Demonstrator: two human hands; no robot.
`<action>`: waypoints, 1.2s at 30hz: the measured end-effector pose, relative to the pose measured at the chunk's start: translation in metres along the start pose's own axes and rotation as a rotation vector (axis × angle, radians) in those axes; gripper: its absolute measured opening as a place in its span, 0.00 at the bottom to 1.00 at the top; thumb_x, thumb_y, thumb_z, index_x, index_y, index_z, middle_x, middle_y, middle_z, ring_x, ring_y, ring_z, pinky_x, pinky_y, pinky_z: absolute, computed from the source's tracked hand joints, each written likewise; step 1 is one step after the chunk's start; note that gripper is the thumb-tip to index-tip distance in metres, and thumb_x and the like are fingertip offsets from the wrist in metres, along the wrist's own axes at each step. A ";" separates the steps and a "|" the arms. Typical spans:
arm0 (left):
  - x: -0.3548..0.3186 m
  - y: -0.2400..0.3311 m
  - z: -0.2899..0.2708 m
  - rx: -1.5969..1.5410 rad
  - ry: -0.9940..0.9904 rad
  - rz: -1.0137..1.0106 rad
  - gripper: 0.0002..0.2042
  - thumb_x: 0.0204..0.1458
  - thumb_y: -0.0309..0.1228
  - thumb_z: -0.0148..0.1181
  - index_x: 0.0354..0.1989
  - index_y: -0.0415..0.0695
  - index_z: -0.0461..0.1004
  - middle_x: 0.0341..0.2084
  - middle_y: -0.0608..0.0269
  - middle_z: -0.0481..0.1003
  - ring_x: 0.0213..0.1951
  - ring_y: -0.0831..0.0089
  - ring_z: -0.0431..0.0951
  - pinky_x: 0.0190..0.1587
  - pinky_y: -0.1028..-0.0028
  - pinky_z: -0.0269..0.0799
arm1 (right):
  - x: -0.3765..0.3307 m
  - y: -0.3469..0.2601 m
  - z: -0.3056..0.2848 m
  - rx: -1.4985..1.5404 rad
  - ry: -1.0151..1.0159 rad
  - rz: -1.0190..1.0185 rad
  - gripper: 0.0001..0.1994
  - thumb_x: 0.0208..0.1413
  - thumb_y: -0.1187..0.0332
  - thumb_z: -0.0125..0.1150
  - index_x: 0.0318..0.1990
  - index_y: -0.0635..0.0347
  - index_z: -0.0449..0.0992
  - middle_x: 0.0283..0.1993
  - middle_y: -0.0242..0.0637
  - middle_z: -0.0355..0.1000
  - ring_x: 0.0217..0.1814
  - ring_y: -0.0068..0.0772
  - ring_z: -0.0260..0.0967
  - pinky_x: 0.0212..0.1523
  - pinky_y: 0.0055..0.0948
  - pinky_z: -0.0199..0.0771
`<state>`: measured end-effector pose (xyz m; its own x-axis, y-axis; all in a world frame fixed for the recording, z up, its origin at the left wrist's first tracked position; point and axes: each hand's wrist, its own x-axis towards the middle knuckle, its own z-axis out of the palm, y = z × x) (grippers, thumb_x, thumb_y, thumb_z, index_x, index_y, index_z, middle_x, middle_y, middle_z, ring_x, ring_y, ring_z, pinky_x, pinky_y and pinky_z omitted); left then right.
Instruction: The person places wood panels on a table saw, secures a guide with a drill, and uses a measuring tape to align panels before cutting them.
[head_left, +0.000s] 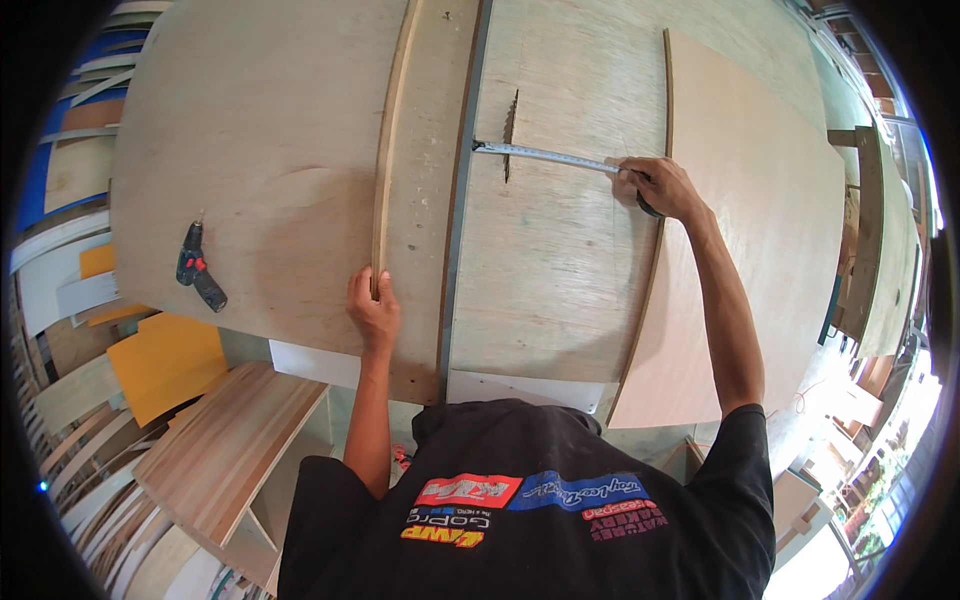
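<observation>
My right hand [655, 188] is closed around a tape measure [648, 205], near the left edge of a loose plywood sheet [750, 220]. Its pale blade [550, 156] stretches left across the table saw's top, passing over the toothed saw blade [511, 135]. The tape's hooked end rests at the metal fence rail [465, 200]. My left hand [374, 308] grips the near end of a long, narrow wooden strip [384, 190], which runs away from me along a plywood board [425, 190].
A black and red cordless drill [200, 268] lies on the broad plywood surface [270, 130] at the left. Below it stand a yellow sheet [168, 365] and a wood-topped cabinet [235, 440]. Stacked boards [85, 500] fill the far left; more panels [880, 240] lean at the right.
</observation>
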<state>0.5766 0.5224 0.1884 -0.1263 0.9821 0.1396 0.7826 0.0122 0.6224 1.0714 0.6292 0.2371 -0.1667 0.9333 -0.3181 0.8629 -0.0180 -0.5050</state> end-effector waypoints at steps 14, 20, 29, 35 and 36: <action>0.084 -0.025 -0.005 -0.763 0.069 -0.344 0.11 0.58 0.35 0.53 0.39 0.38 0.73 0.30 0.64 0.71 0.34 0.74 0.69 0.40 0.73 0.66 | -0.002 -0.001 0.004 -0.031 0.037 -0.015 0.10 0.60 0.68 0.57 0.46 0.55 0.82 0.34 0.40 0.80 0.37 0.46 0.76 0.40 0.42 0.75; 0.092 -0.016 0.024 -0.882 -0.012 -0.228 0.07 0.51 0.27 0.47 0.38 0.42 0.63 0.30 0.66 0.63 0.32 0.76 0.61 0.39 0.75 0.60 | -0.006 -0.004 0.002 -0.052 0.022 0.031 0.11 0.60 0.69 0.55 0.46 0.54 0.81 0.37 0.41 0.80 0.39 0.46 0.76 0.40 0.42 0.75; 0.107 -0.005 0.013 -0.609 -0.067 -0.025 0.08 0.52 0.26 0.46 0.41 0.40 0.61 0.31 0.63 0.60 0.33 0.73 0.59 0.41 0.72 0.61 | -0.004 0.001 0.005 -0.049 0.042 -0.023 0.11 0.59 0.70 0.55 0.46 0.55 0.81 0.37 0.41 0.79 0.40 0.47 0.76 0.41 0.43 0.75; 0.110 0.001 0.029 -0.559 -0.104 -0.016 0.13 0.53 0.30 0.48 0.46 0.41 0.60 0.33 0.63 0.59 0.35 0.72 0.60 0.41 0.71 0.62 | -0.001 0.002 0.003 -0.051 0.036 -0.043 0.11 0.59 0.69 0.55 0.46 0.56 0.81 0.37 0.41 0.79 0.41 0.49 0.76 0.42 0.43 0.75; 0.114 -0.001 0.024 -0.579 -0.041 -0.026 0.13 0.54 0.31 0.48 0.46 0.41 0.60 0.33 0.63 0.59 0.35 0.72 0.60 0.41 0.70 0.62 | -0.001 0.004 0.004 -0.040 0.047 -0.048 0.11 0.60 0.69 0.55 0.46 0.56 0.81 0.36 0.41 0.79 0.41 0.49 0.76 0.42 0.43 0.75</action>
<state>0.5764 0.6393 0.1855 -0.1083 0.9895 0.0958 0.3170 -0.0569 0.9467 1.0730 0.6270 0.2323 -0.1866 0.9484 -0.2563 0.8732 0.0406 -0.4856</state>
